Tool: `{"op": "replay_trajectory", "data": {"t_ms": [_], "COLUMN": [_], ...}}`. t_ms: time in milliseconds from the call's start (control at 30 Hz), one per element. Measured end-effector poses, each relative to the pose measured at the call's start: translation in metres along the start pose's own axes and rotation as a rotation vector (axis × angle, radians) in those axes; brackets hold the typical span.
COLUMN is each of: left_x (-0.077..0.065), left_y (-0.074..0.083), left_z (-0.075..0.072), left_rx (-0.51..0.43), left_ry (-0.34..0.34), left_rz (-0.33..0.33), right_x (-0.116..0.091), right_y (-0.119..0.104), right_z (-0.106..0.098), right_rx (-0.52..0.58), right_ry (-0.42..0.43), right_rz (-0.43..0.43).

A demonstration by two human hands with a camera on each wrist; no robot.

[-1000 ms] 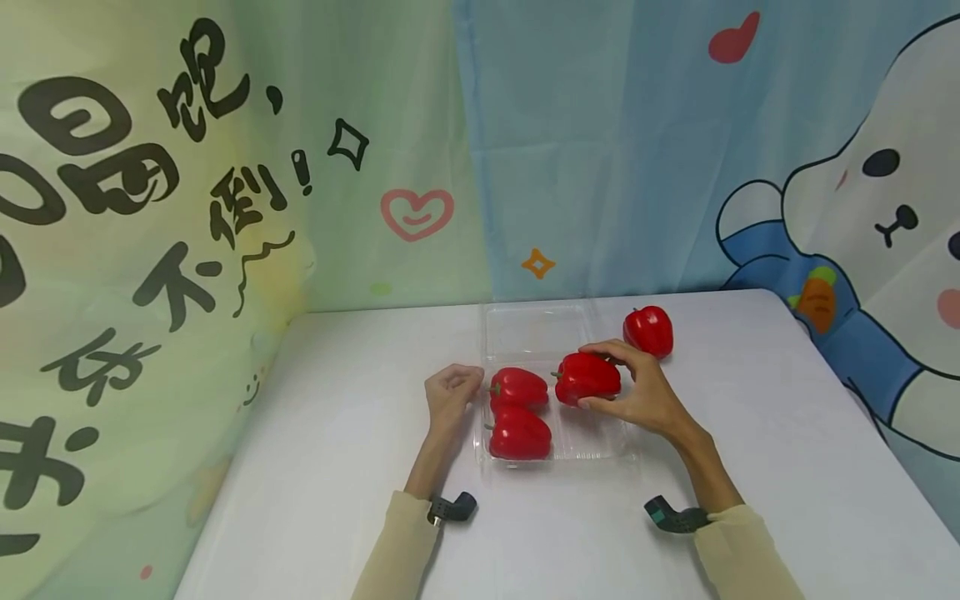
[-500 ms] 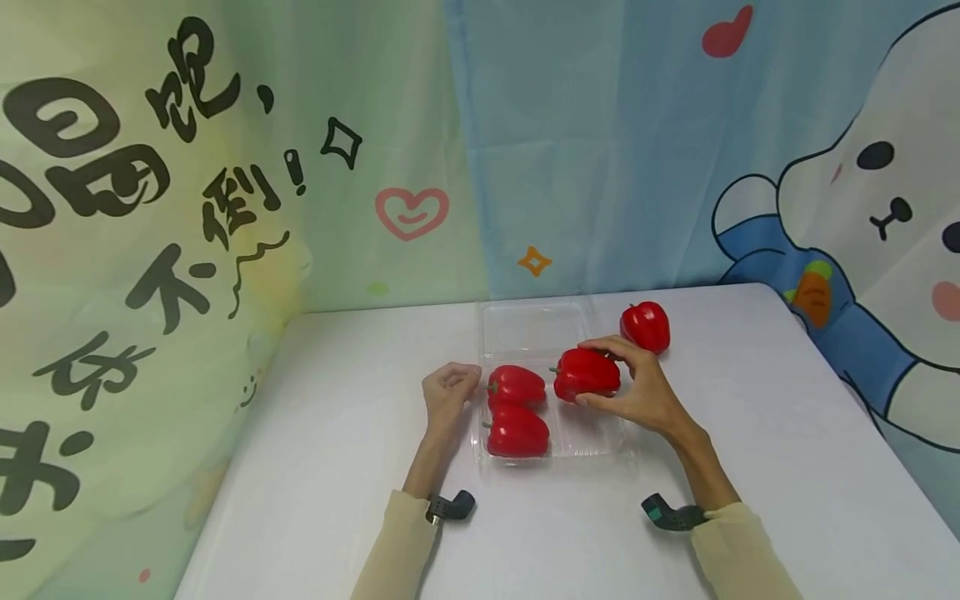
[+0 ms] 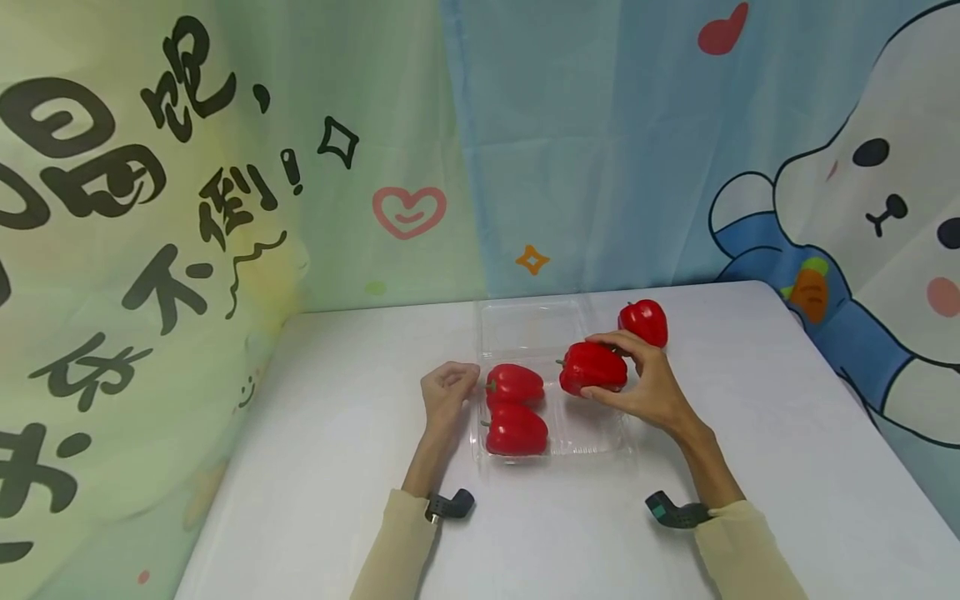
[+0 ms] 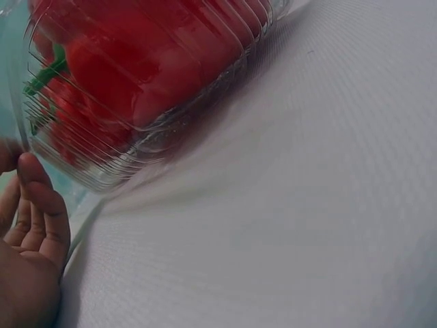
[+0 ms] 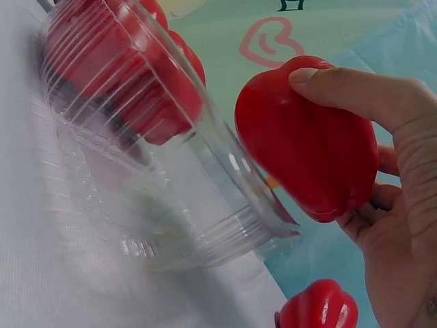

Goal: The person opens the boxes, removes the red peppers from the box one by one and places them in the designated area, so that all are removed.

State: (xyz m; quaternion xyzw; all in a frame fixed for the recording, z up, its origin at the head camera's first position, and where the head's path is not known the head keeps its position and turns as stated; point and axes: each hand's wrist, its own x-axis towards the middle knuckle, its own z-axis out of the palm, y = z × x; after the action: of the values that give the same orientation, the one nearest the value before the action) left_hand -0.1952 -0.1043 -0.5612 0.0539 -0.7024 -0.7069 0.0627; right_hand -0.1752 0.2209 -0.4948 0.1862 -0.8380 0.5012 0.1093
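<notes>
My right hand grips a red bell pepper between thumb and fingers. In the right wrist view this bell pepper is raised above the rim of a clear plastic clamshell box. Two more red bell peppers, a far one and a near one, lie in the box's left half, stems to the left. At the box's left side my left hand pinches the rim; thumb and forefinger meet on it in the left wrist view, where the left hand is partly cut off.
Another red bell pepper stands on the white table, behind my right hand. The box's clear lid lies open toward the back. A printed curtain hangs behind the table.
My right hand has shifted slightly to the right and away from me with the bell pepper. My left hand stays at the box's rim. The whole head view has drifted slightly.
</notes>
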Motion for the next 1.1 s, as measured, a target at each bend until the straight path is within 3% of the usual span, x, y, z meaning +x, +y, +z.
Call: {"op": "replay_trajectory", "data": {"t_ms": [1100], "left_x": [0.000], "left_y": [-0.001], "left_z": [0.000], "left_rx": [0.004], "left_ry": [-0.006], "left_rz": [0.021], "right_x": [-0.004], "right_y": [0.005], "right_z": [-0.020], "right_rx": [0.021], "right_ry": [0.082], "right_rz": [0.012]}}
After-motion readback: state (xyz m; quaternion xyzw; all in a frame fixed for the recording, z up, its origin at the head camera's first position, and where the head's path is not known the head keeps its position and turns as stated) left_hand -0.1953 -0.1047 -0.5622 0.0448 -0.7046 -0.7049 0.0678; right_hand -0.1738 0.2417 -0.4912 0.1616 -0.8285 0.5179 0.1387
